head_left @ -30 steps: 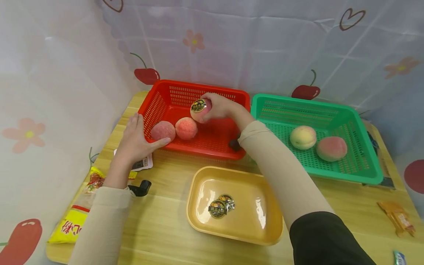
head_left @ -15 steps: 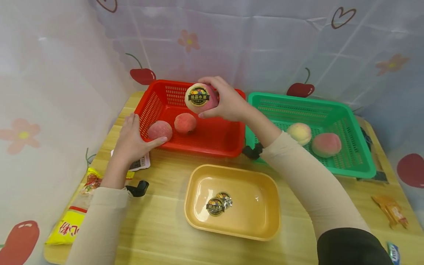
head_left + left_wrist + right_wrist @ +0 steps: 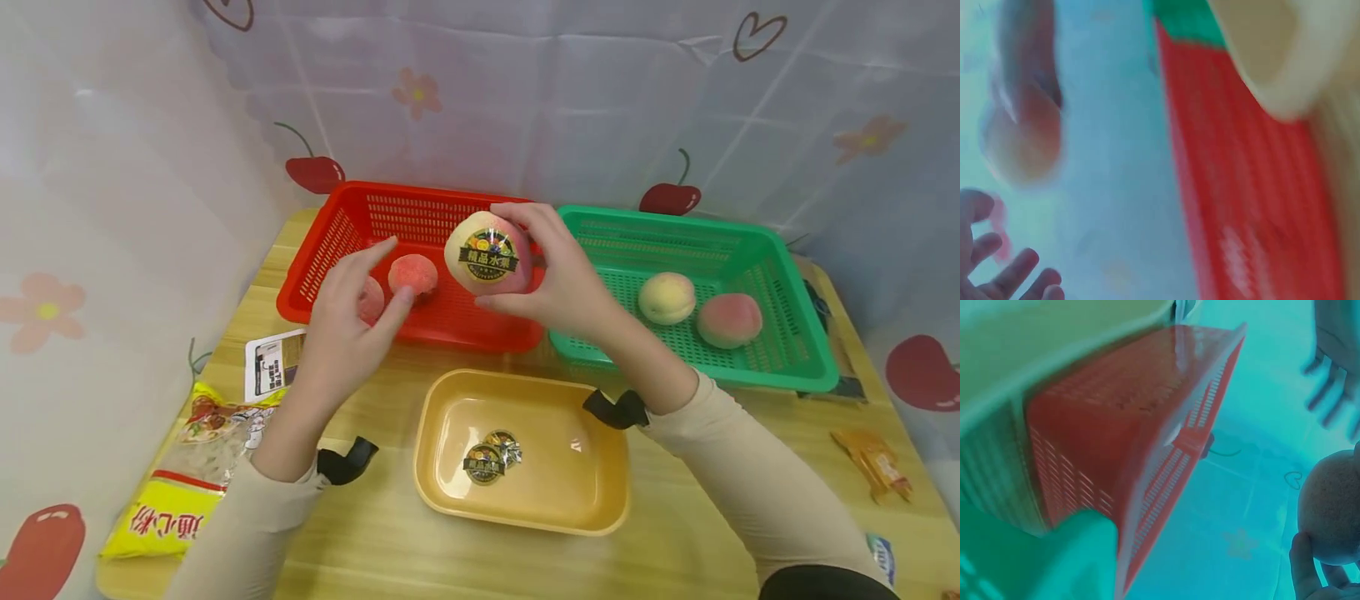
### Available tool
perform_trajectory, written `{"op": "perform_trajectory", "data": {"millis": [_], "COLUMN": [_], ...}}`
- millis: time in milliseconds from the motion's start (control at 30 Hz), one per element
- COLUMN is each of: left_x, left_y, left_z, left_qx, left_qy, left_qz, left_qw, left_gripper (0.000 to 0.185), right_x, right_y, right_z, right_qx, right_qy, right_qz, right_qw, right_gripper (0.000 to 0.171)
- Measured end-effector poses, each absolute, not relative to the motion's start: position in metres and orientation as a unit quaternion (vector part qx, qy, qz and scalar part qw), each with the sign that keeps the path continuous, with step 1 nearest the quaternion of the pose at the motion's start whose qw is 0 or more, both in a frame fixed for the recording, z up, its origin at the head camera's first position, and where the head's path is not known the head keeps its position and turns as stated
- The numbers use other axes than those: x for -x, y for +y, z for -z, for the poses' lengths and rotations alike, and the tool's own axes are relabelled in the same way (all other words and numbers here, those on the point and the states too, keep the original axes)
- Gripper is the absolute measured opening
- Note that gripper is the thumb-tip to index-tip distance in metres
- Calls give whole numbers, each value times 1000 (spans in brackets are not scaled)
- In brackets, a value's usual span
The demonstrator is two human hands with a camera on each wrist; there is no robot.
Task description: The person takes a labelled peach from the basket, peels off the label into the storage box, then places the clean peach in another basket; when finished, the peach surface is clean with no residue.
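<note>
My right hand [image 3: 566, 275] grips a pale pink peach [image 3: 459, 250] above the red basket. A round black-and-gold sticker [image 3: 489, 255] on the peach faces me. To its left my left hand [image 3: 348, 325] hangs in the air, thumb and fingers apart, with nothing between them. Past it in the red basket [image 3: 480, 329] lie a reddish peach [image 3: 412, 273] and another peach [image 3: 371, 298] partly hidden by the left hand. In the right wrist view the held peach [image 3: 1332, 506] appears at the right edge, fingers around it.
A green basket [image 3: 795, 379] on the right holds a yellowish peach [image 3: 667, 298] and a pink one [image 3: 730, 321]. Nearer me is a tan tray [image 3: 525, 521] with two round stickers [image 3: 483, 463] inside. A yellow food bag [image 3: 172, 492] and a white packet [image 3: 270, 367] lie at left.
My right hand has lifted the peach out of the red basket and brought it nearer. The left hand has let go of the basket's rim and moved right, towards the held peach.
</note>
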State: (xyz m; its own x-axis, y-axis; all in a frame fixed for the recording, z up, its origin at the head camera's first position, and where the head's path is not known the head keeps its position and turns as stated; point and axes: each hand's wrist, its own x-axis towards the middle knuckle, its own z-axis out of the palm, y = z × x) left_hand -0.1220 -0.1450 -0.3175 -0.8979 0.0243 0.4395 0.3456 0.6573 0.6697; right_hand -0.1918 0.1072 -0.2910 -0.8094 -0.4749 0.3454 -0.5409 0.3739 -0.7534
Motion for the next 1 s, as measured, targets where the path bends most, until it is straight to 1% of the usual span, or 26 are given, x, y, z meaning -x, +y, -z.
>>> {"op": "perform_trajectory", "data": {"millis": [67,167,233,333,567,767,1000], "left_x": [115,108,107,108,113,119,121], "left_y": [-126,-105,-94,-83,-72,-68,-65], "left_z": [309,302,301,305,313,321,326], "left_qx": [139,163,164,148,106,82,80], "left_qy": [-870,-856,-853,-850,-836,-833,-834], "left_qz": [425,452,465,477,517,533,531], "left_qw": [208,190,174,166,150,124,128], "left_gripper": [47,42,39,35,28,29,30], "right_x": [186,180,177,173,169,170,170], "right_y": [110,113,114,114,112,113,114], "right_z": [295,301,303,307,318,329,336], "right_qx": [-307,-308,-309,-306,-294,-302,-296], "right_qy": [-828,-831,-833,-839,-862,-873,-883], "right_qz": [-466,-460,-454,-445,-408,-373,-353], "right_qw": [45,55,60,61,64,87,89], "right_gripper": [82,83,83,82,82,81,81]}}
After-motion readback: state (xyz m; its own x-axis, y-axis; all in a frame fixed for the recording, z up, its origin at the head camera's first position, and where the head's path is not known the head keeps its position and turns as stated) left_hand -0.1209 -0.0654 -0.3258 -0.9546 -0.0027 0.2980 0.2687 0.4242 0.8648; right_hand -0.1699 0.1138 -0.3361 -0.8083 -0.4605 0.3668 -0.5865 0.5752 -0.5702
